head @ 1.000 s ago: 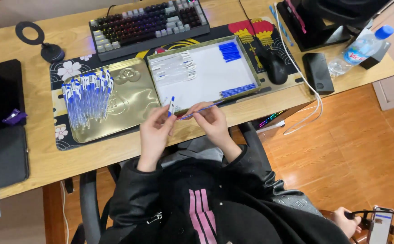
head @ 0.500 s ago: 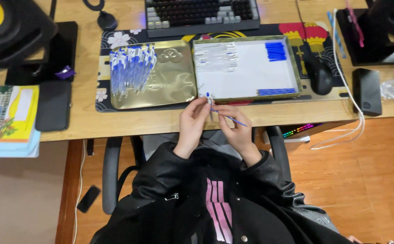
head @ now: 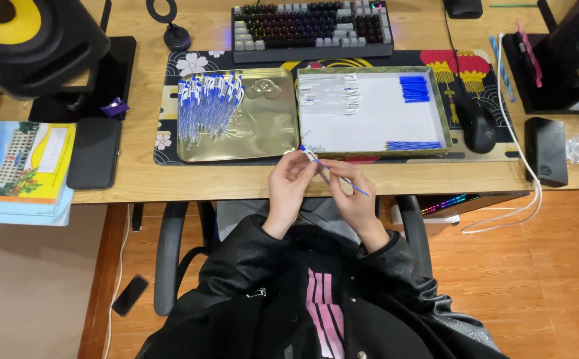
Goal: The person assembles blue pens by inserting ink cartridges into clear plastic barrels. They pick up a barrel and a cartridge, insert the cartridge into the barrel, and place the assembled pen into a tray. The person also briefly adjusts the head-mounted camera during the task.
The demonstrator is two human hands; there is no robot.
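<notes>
Your hands have drawn back from the white-lined tray (head: 376, 113) to the counter (head: 136, 179) edge. Your left hand (head: 289, 183) now pinches the clear pen barrel (head: 310, 155), and your right hand (head: 352, 196) grips the thin blue refill (head: 342, 178) entering it, so this pen is mid-assembly

A keyboard (head: 312, 30) lies far on the worktop (head: 143, 179), a mouse (head: 481, 125) to the right, a black speaker (head: 27, 40) far left, books (head: 20, 169) below it, and a phone (head: 130, 295) on the floor.

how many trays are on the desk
2. A shiny gold metal tray on the left holds assembled blue pens; a white-lined box tray on the right holds pen parts. None seems hidden.
</notes>
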